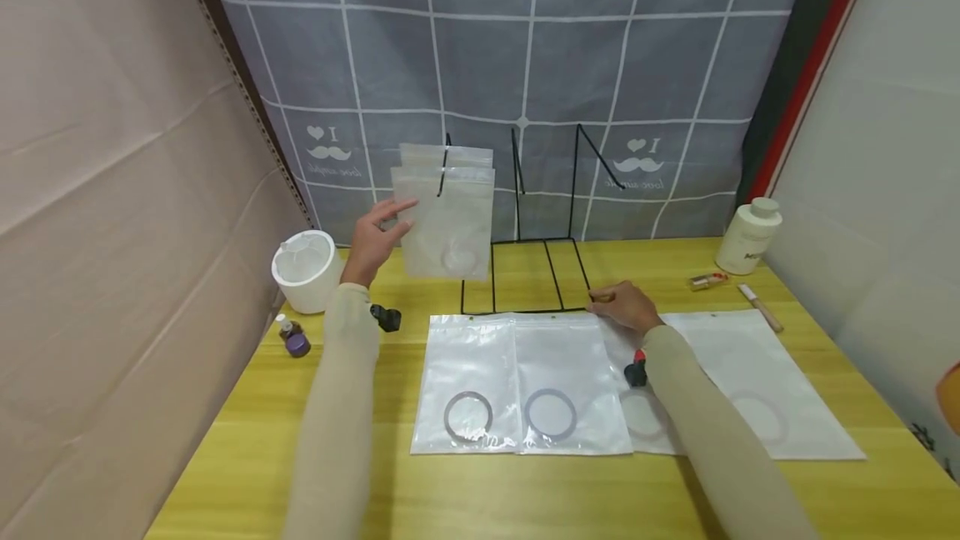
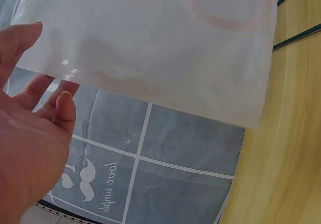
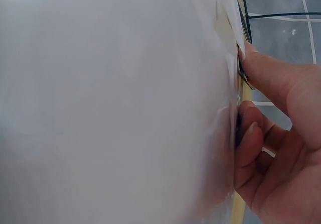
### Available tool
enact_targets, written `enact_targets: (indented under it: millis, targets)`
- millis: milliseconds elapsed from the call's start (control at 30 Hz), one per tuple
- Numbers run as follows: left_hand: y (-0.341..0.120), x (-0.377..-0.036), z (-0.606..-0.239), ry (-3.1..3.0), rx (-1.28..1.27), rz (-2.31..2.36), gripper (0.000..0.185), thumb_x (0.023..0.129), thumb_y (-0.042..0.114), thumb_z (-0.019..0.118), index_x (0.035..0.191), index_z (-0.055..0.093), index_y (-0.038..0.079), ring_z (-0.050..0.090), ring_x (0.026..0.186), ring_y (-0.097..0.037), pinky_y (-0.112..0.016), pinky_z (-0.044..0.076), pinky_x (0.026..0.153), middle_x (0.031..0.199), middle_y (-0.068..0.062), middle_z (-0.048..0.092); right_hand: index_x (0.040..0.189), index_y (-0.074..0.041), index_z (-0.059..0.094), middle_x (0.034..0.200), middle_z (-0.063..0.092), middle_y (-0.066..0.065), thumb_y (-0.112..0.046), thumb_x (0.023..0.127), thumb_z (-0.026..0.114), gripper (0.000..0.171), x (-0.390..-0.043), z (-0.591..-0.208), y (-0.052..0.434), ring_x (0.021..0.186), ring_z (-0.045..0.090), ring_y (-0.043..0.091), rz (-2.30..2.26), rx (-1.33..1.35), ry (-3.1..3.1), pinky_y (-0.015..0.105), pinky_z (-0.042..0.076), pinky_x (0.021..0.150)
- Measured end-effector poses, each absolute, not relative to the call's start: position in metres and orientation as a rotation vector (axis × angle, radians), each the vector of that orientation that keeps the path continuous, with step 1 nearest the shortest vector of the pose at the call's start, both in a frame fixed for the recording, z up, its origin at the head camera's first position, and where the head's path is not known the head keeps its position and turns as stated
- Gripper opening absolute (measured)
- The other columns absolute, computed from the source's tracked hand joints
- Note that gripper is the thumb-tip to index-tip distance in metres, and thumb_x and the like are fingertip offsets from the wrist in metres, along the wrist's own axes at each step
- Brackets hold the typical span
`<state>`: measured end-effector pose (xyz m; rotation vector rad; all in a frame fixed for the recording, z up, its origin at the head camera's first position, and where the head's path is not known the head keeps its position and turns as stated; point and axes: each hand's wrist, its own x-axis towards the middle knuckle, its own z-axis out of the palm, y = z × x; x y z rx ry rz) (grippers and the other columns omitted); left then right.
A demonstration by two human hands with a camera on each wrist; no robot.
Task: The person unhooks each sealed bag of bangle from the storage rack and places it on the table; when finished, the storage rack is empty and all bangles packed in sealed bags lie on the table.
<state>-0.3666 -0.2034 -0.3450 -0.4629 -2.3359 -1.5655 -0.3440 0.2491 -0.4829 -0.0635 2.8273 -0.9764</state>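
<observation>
Two or more clear zip bags (image 1: 446, 223) hang on the left hook of a black wire rack (image 1: 517, 182); a ring shows faintly inside the front one. My left hand (image 1: 372, 242) is at their left edge, fingers loosely extended, with some fingertips behind the plastic in the left wrist view. On the table, my right hand (image 1: 626, 307) pinches the top edge of a flat zip bag (image 3: 125, 108) between thumb and curled fingers. That bag lies partly beneath my right forearm. Beside it are two more zip bags, one with a brownish ring (image 1: 447, 417), one with a greyish ring (image 1: 531, 422).
Another bag (image 1: 795, 415) lies at the right. A white cup (image 1: 306, 294) and small purple-capped bottles (image 1: 297, 346) stand at the left. Toward the back right are a white bottle (image 1: 742, 248), a small tube (image 1: 707, 281) and a white-tipped stick (image 1: 765, 312). A grey checked cloth (image 1: 480, 57) hangs behind.
</observation>
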Motion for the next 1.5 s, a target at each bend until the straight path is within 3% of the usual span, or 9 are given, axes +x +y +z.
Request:
enact_targets:
  millis: [100,233,333,500,567,667,833,1167,1500]
  targets:
    - [-0.200,-0.366,-0.342,-2.323,-0.515,-1.567,0.038,0.098,0.019,0.068,0.136,0.067,0.018,0.054,0.106,-0.019,-0.038,0.045,0.093,0.135,-0.002,0.062,0.139,-0.015,0.062,0.141,0.058,0.020,-0.039,0.094,0.071,0.052,-0.344,-0.483,0.248,0.133,0.050,0.043,-0.970,-0.057,2.834,0.058,0.041,0.105]
    - [-0.193,-0.365,-0.343,-2.296,-0.534,-1.625,0.041,0.095,0.016,0.072,0.136,0.066,0.019,0.040,0.061,-0.012,-0.026,0.039,0.059,0.097,0.010,0.065,0.139,-0.014,0.062,0.141,0.058,0.021,-0.038,0.095,0.071,0.051,-0.344,-0.482,0.249,0.133,0.050,0.043,-0.981,-0.055,2.838,0.059,0.040,0.106]
    - [-0.188,-0.366,-0.346,-2.290,-0.511,-1.653,0.044,0.094,0.015,0.074,0.136,0.066,0.020,0.028,0.050,-0.010,-0.023,0.032,0.051,0.107,0.010,0.068,0.139,-0.014,0.062,0.141,0.058,0.021,-0.039,0.094,0.072,0.052,-0.345,-0.481,0.250,0.133,0.049,0.043,-0.987,-0.057,2.836,0.059,0.040,0.106]
    - [-0.185,-0.367,-0.356,-2.246,-0.478,-1.700,0.045,0.094,0.011,0.073,0.138,0.064,0.017,0.063,0.101,-0.001,-0.014,0.049,0.075,0.145,-0.002,0.059,0.139,-0.015,0.062,0.141,0.058,0.021,-0.040,0.093,0.072,0.053,-0.344,-0.482,0.248,0.133,0.050,0.043,-0.994,-0.043,2.816,0.059,0.040,0.106]
    - [-0.184,-0.363,-0.358,-2.230,-0.470,-1.724,0.045,0.094,0.007,0.072,0.138,0.064,0.014,0.052,0.132,-0.006,-0.017,0.049,0.090,0.147,-0.004,0.056,0.139,-0.015,0.062,0.141,0.057,0.021,-0.040,0.093,0.072,0.053,-0.343,-0.483,0.248,0.134,0.048,0.043,-0.993,-0.036,2.810,0.059,0.039,0.107]
    - [-0.184,-0.359,-0.362,-2.199,-0.447,-1.731,0.042,0.094,0.006,0.072,0.135,0.066,0.012,0.048,0.139,-0.018,-0.031,0.048,0.103,0.143,-0.007,0.059,0.139,-0.015,0.062,0.142,0.057,0.020,-0.040,0.093,0.072,0.053,-0.343,-0.483,0.247,0.135,0.047,0.043,-0.987,-0.021,2.811,0.059,0.038,0.108]
    - [-0.187,-0.354,-0.372,-2.153,-0.414,-1.706,0.036,0.093,0.017,0.075,0.129,0.071,0.016,0.050,0.137,-0.017,-0.045,0.040,0.111,0.138,-0.003,0.064,0.140,-0.016,0.061,0.143,0.056,0.020,-0.041,0.093,0.072,0.054,-0.345,-0.483,0.248,0.135,0.047,0.043,-0.981,0.004,2.811,0.059,0.038,0.109]
    - [-0.190,-0.324,-0.374,-2.111,-0.381,-1.709,0.035,0.093,0.013,0.075,0.128,0.071,0.009,0.055,0.131,-0.016,-0.017,0.050,0.088,0.135,-0.006,0.066,0.139,-0.014,0.062,0.143,0.055,0.023,-0.040,0.094,0.072,0.053,-0.343,-0.481,0.248,0.133,0.049,0.045,-0.972,-0.021,2.819,0.060,0.039,0.106]
    - [-0.198,-0.276,-0.359,-2.152,-0.318,-1.708,0.035,0.093,0.021,0.076,0.126,0.073,0.010,0.060,0.111,-0.008,-0.017,0.050,0.081,0.131,-0.006,0.068,0.140,-0.015,0.061,0.144,0.054,0.022,-0.042,0.094,0.071,0.055,-0.344,-0.481,0.250,0.133,0.049,0.044,-0.980,-0.041,2.804,0.059,0.039,0.107]
